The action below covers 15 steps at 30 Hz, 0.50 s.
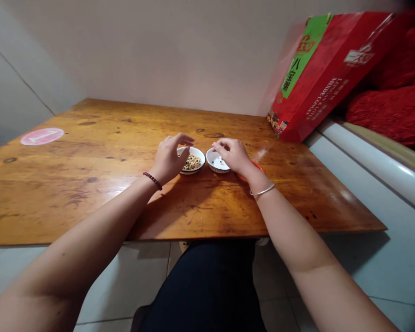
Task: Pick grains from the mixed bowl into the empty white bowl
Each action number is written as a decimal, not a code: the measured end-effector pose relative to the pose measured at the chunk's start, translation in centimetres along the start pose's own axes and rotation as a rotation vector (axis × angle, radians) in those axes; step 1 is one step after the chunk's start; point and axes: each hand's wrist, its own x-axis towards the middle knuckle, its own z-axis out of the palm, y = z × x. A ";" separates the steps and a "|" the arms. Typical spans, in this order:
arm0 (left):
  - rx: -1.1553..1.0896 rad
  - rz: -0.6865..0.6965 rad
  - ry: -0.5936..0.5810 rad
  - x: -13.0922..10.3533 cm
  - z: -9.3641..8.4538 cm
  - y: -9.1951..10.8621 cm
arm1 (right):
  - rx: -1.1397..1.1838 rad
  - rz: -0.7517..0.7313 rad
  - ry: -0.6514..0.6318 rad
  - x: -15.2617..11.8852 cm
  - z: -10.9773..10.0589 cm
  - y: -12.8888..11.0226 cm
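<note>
Two small white bowls stand side by side on the wooden table (207,212). The left bowl (201,156) holds many mixed pale and dark beans or grains (193,161). Over its left side hovers my left hand (171,156), its fingers curved, with a gap between thumb and forefinger and nothing seen in it. Only a few small dark and light bits lie in the right bowl (213,157). My right hand (233,154) is above that bowl, thumb and fingertips drawn together in a pinch; whatever they hold is too small to make out.
An orange-red round rim (259,167) shows partly behind my right wrist. A large red carton (318,74) leans at the back right, beside red fabric (390,110). A pink round sticker (42,136) lies on the table's left. A wall rises behind the table.
</note>
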 end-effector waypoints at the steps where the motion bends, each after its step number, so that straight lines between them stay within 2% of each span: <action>1: 0.003 0.000 -0.007 0.0 0.0 0.0 | 0.005 0.021 0.021 0.1 -0.2 0.0; 9: 0.035 -0.029 -0.013 0.0 0.0 0.1 | -0.157 0.234 0.212 0.3 -1.6 0.1; 15: 0.026 0.004 0.005 0.0 0.0 0.0 | -0.280 0.323 0.134 0.2 -1.8 0.1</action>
